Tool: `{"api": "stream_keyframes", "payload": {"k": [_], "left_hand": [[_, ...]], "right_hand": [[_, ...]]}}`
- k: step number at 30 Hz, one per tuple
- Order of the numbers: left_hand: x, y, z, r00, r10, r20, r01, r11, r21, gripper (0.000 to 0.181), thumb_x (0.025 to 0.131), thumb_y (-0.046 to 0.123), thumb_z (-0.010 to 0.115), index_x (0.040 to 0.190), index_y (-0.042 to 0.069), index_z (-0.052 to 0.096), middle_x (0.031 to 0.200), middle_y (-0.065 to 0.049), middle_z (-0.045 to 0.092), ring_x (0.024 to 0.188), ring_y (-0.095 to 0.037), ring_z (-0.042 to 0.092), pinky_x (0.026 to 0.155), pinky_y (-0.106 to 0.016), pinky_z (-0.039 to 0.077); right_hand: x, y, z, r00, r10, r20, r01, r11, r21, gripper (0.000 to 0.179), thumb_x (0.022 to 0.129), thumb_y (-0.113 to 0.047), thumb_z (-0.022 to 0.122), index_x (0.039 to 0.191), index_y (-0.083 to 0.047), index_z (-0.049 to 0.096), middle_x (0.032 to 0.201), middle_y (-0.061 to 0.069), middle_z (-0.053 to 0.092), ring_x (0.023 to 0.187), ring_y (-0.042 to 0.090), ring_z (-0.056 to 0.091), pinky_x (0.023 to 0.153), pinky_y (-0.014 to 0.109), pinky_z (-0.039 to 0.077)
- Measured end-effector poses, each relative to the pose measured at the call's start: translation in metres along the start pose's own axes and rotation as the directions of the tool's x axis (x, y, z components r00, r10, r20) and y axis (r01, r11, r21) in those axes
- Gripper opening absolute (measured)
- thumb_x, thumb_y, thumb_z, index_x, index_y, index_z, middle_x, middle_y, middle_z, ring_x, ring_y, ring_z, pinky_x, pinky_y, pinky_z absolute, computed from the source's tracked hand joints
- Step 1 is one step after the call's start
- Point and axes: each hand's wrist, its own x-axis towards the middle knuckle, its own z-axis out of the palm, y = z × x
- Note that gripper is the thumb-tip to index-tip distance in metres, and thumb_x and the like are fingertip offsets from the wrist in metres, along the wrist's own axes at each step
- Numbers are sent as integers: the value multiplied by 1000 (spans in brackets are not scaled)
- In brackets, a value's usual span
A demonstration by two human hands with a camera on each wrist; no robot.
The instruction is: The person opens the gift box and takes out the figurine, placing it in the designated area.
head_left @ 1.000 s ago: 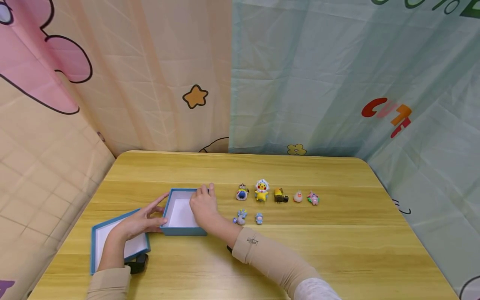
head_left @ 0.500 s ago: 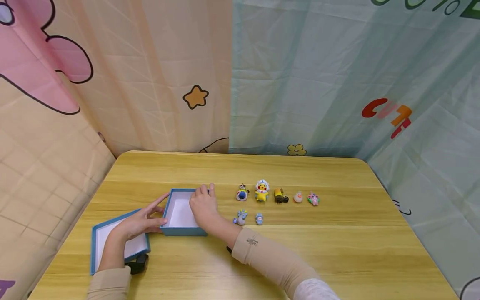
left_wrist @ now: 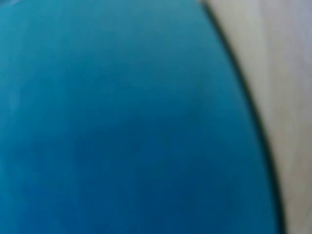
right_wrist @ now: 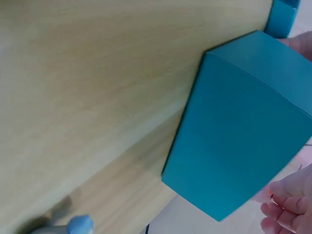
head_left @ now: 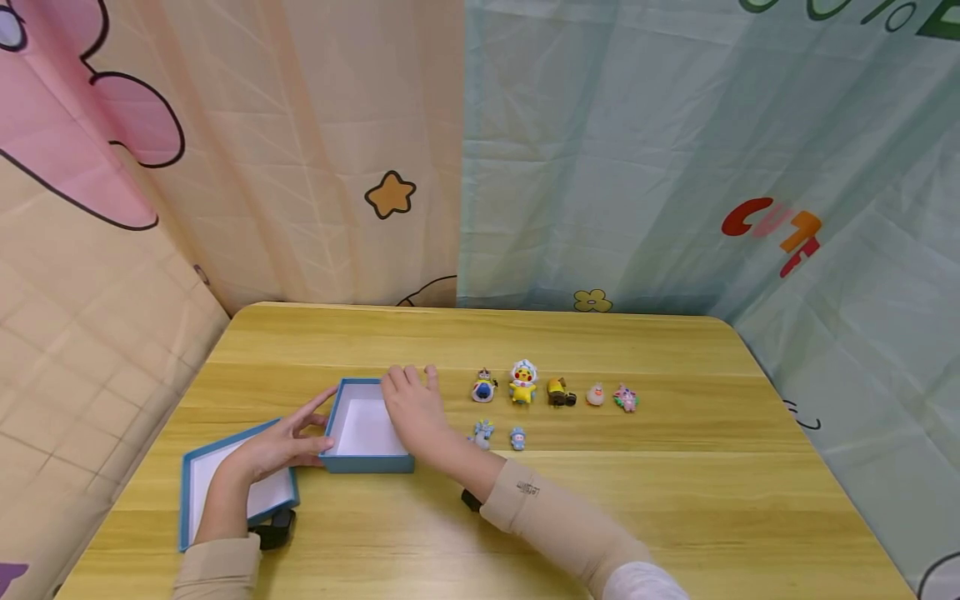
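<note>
A blue box (head_left: 367, 464) with a white inside stands uncovered on the left half of the table. My left hand (head_left: 279, 447) holds its left side, thumb at the front corner and index finger along the rim. Over the right rim is my right hand (head_left: 417, 413). In the right wrist view its curled fingers (right_wrist: 290, 214) show beyond the blue wall, pinching a tiny red and dark bit (right_wrist: 271, 196) whose kind I cannot tell. Blue fills most of the left wrist view, blurred.
The box's lid (head_left: 292, 502) lies inside up under my left forearm. To the right stand several small figurines: a yellow one in a white hood (head_left: 523, 383), a pink one (head_left: 626, 398), a pale round one (head_left: 596, 394) and a small blue one (head_left: 517, 438). Curtains hang behind the table (head_left: 660, 517).
My right hand's fingers have lifted and spread a little at the rim, and its wrist has shifted slightly right, covering part of a grey-blue figurine. Left hand and box stay put.
</note>
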Motion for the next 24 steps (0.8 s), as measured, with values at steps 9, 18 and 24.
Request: {"api": "stream_keyframes", "payload": {"k": [9,18,24], "left_hand": [[0,0,-1,1000,7,13,-7,1000,0,86,90,17,59,148,23,-4,137,-29,8,104,-28,47,86,-42,47],[-1,0,-1,1000,7,19,-7,1000,13,86,90,17,59,148,23,-5,136,-29,8,106,-29,47,87,-43,46],[-1,1,-1,1000,6,11,-7,1000,18,86,90,18,59,148,22,-4,136,-30,9,105,-29,48,87,-43,47]], "right_hand": [[-15,23,-8,995,35,-97,-24,993,115,17,92,-22,54,109,-19,50,108,-6,43,100,13,37,88,40,26],[-36,51,-6,984,107,-140,-80,979,185,17,92,-19,54,109,-18,52,108,-6,46,101,14,40,88,42,29],[-54,72,-3,982,140,-124,-117,976,183,40,76,-3,70,109,-16,51,111,-3,46,100,16,41,87,44,29]]}}
